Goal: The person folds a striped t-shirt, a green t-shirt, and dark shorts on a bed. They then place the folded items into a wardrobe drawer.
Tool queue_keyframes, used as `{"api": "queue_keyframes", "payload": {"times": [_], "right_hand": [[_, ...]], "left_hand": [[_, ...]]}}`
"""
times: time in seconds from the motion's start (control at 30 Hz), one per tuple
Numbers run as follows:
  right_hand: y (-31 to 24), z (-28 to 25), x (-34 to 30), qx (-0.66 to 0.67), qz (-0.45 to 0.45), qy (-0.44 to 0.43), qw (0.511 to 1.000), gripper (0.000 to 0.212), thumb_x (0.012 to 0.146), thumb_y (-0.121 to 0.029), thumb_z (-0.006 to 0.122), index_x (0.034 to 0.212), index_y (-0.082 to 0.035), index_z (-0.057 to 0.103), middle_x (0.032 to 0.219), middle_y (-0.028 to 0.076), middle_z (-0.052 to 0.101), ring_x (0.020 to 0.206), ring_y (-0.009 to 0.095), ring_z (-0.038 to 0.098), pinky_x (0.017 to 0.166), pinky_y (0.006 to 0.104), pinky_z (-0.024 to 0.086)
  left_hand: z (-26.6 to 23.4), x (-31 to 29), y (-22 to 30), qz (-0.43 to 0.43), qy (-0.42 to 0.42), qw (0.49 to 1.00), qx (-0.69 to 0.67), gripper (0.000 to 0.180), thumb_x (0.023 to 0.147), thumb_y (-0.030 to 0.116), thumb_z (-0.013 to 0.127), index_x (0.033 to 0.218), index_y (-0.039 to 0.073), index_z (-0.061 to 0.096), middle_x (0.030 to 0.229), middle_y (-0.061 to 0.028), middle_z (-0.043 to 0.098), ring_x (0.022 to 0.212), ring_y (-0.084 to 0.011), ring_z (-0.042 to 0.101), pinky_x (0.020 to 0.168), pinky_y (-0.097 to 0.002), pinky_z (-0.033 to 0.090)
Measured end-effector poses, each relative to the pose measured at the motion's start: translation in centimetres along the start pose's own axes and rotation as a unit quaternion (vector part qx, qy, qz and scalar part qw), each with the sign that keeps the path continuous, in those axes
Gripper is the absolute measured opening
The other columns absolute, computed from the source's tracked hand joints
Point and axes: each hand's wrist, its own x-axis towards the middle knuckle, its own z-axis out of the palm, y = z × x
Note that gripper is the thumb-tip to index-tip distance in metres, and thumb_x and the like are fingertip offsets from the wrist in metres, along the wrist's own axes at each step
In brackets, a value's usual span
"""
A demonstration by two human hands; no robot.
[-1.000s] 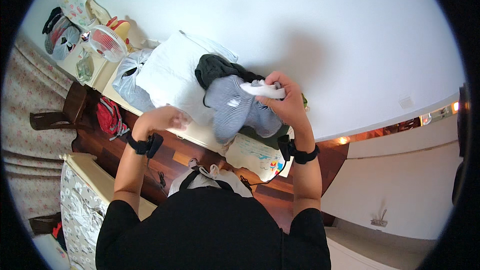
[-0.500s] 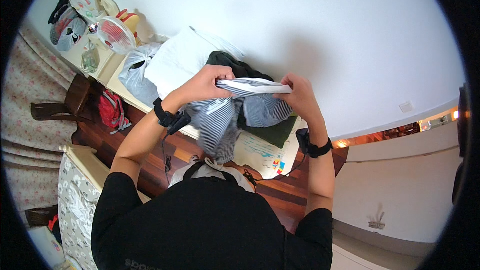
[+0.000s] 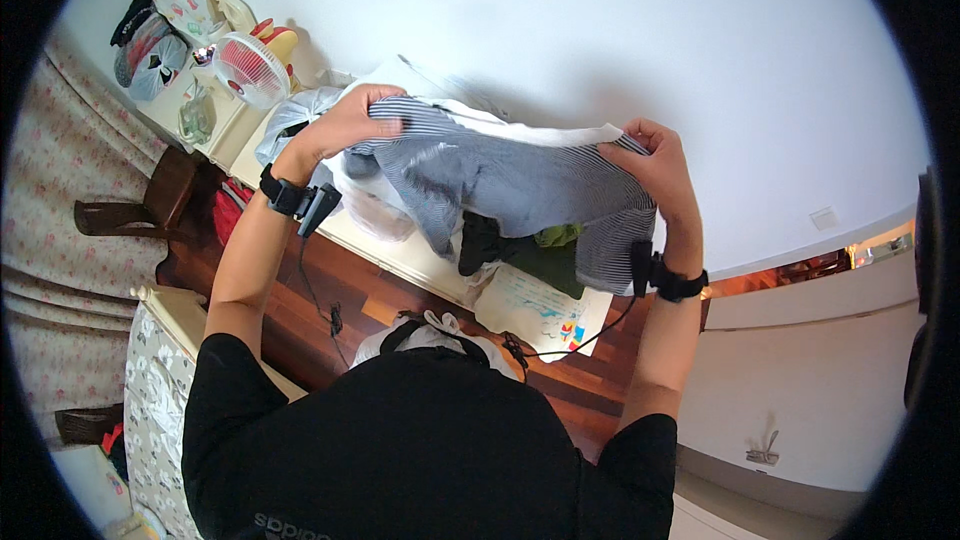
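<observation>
While one end of the white-edged border of a grey-and-white striped garment (image 3: 500,175) is pinched between the thumb and fingers of the left hand (image 3: 358,125), the other end is gripped by the right hand (image 3: 655,162). The garment is held stretched above a long cream cabinet (image 3: 375,252), its lower folds hanging. On that surface, a dark green garment (image 3: 548,265) can be seen beside a white printed sheet (image 3: 530,315), and a tied plastic bag (image 3: 285,128) is partly covered by the left forearm. Farther left, a red-and-white electric fan (image 3: 250,70) is placed. The room is floored with reddish wood (image 3: 290,305), bounded by a white wall (image 3: 700,50) and hung with a floral curtain (image 3: 80,180), by which a brown wooden chair (image 3: 165,195) is stood.
</observation>
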Motion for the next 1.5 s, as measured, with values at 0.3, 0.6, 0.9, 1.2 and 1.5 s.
{"api": "queue_keyframes", "payload": {"times": [0.3,0.6,0.9,1.2,1.5], "right_hand": [[1.2,-0.5,1.0,0.124,0.035,-0.074,0.989,0.017,0.084,-0.018,0.076,0.090,-0.004,0.070,0.078,0.000,0.067,0.064,0.007,0.059,0.060,0.0207,0.046],[1.2,1.3,3.6,-0.090,0.010,0.048,0.995,0.026,0.091,-0.025,0.067,0.083,0.000,0.067,0.068,-0.002,0.056,0.065,0.009,0.053,0.057,0.0263,0.040],[19.0,13.0,1.1,-0.021,0.018,0.106,0.994,0.054,0.088,-0.012,0.064,0.137,0.004,0.046,0.138,0.021,0.051,0.130,0.031,0.049,0.109,0.0388,0.038],[28.5,23.3,-13.5,0.087,0.273,0.037,0.957,0.037,0.081,-0.004,0.068,0.117,0.001,0.060,0.108,0.011,0.067,0.099,0.021,0.064,0.089,0.0326,0.050],[18.4,23.2,-15.1,0.126,0.130,0.009,0.983,0.032,0.083,-0.010,0.070,0.113,-0.001,0.064,0.102,0.010,0.069,0.090,0.020,0.067,0.078,0.0316,0.054]], "left_hand": [[-0.6,-0.7,1.3,0.061,0.108,0.990,0.069,0.025,0.095,0.028,0.066,0.103,0.004,0.067,0.090,0.0042,0.064,0.080,-0.0047,0.055,0.075,-0.0212,0.045],[-0.6,1.4,-0.9,0.068,0.292,0.909,0.289,0.026,0.080,-0.004,0.064,0.103,0.004,0.074,0.085,-0.0054,0.073,0.078,-0.0069,0.062,0.072,-0.0246,0.050],[4.6,-0.6,-14.8,0.025,0.098,0.874,0.476,0.102,0.079,0.029,0.076,0.157,0.020,0.011,0.160,-0.0194,0.015,0.146,-0.0451,0.014,0.115,-0.0599,0.013],[9.9,-5.5,-31.5,-0.242,0.290,0.898,0.227,0.047,0.076,0.020,0.078,0.107,-0.006,0.055,0.105,-0.0239,0.063,0.102,-0.0366,0.063,0.084,-0.0419,0.051],[10.7,-3.5,-23.1,-0.252,0.148,0.956,-0.037,0.038,0.089,0.036,0.070,0.100,0.000,0.065,0.084,0.0000,0.061,0.070,-0.0104,0.053,0.065,-0.0293,0.044]]}}
